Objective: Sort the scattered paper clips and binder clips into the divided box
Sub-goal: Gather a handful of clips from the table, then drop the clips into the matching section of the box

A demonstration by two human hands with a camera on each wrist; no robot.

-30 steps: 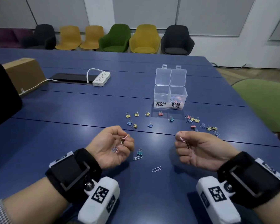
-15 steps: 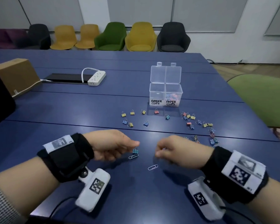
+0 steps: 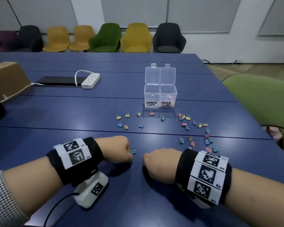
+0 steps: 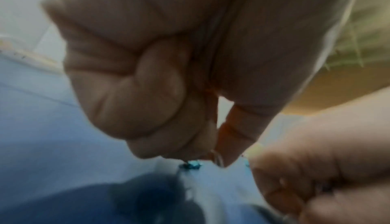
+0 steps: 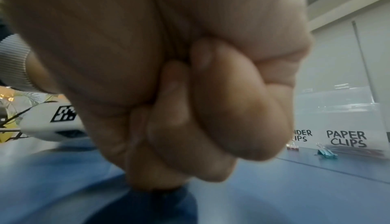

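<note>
My left hand (image 3: 121,149) is palm down on the blue table; in the left wrist view its thumb and forefinger pinch a wire paper clip (image 4: 217,158). A teal binder clip (image 3: 133,151) lies right at its knuckles. My right hand (image 3: 159,163) is a tight fist beside it, fingertips (image 5: 156,177) down on the table. The paper clips it held a second ago are hidden inside. The clear divided box (image 3: 168,89) stands open further back, with paper clips in its right compartment. Several coloured binder clips (image 3: 184,124) lie scattered before it.
A white power strip (image 3: 90,81) and a black panel (image 3: 56,81) lie at the back left, beside a cardboard box (image 3: 7,79). A green chair (image 3: 261,104) stands past the table's right edge. More binder clips (image 3: 208,141) lie just beyond my right wrist.
Both hands, palm up with paper clips a second ago, have turned palm down and dropped onto the table, covering the two loose paper clips there. My head has tilted slightly.
</note>
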